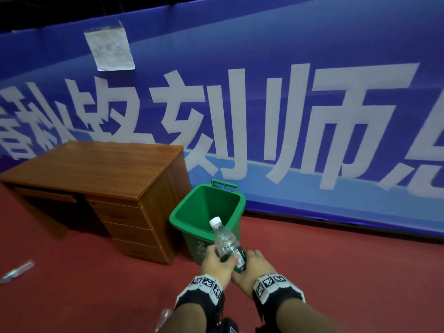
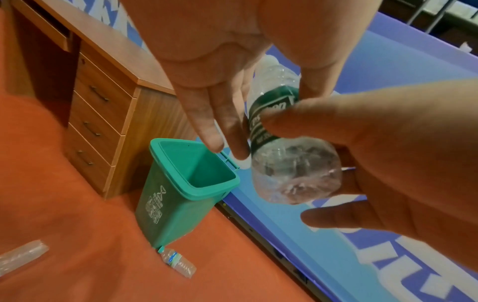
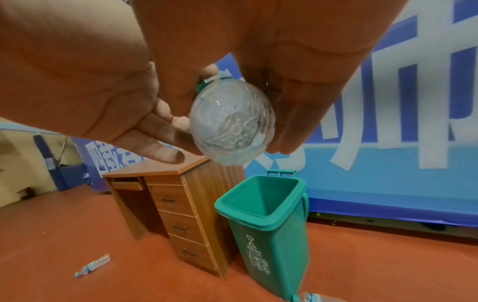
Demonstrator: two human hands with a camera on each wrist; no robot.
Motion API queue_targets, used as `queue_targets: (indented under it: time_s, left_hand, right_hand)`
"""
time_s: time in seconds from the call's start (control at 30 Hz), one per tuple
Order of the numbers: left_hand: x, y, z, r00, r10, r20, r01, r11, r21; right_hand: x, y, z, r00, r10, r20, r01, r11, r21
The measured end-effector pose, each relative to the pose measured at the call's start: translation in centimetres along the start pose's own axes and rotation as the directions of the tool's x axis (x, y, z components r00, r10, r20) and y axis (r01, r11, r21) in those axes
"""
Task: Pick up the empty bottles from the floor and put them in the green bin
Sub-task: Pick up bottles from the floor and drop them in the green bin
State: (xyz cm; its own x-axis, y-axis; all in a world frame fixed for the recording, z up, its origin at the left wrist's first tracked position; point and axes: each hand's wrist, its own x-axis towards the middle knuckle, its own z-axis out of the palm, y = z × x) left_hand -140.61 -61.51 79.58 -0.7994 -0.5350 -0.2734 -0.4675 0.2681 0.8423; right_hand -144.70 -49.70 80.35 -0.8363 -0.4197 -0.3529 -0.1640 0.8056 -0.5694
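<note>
Two hands (image 1: 217,260) (image 1: 254,267) carry one bottle (image 1: 225,241) toward the bin (image 1: 177,216).
Both hands curl round its lower half; its long axis tilts cap-first at the open bin, just ahead and below. Other bottles (image 2: 178,263) (image 3: 93,265) lie on the floor.

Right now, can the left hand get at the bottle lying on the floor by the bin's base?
Probably not yet: the left hand grips the green-labelled bottle together with the right hand, well above the floor bottle.
</note>
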Motion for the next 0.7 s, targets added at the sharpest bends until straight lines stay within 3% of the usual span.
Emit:
queue_targets:
  time_s: [0.27,0.53,0.7]
  left_hand:
    - [17.3,3.0,-1.2,1.000,0.000,-0.026,0.000,1.000,0.001]
    - [37.7,2.3,-1.4,1.000,-0.022,-0.020,0.021,0.999,-0.042]
    - [46.1,-0.5,0.0,0.998,-0.024,0.056,0.023,1.000,0.020]
  right_hand:
    - [17.4,-4.6,-2.0,1.000,-0.027,-0.012,0.028,0.997,0.068]
    - [37.3,-8.3,-0.4,0.998,0.067,0.002,-0.067,0.995,0.079]
    - [44.9,-7.5,2.1,0.994,0.098,0.056,-0.104,0.988,0.118]
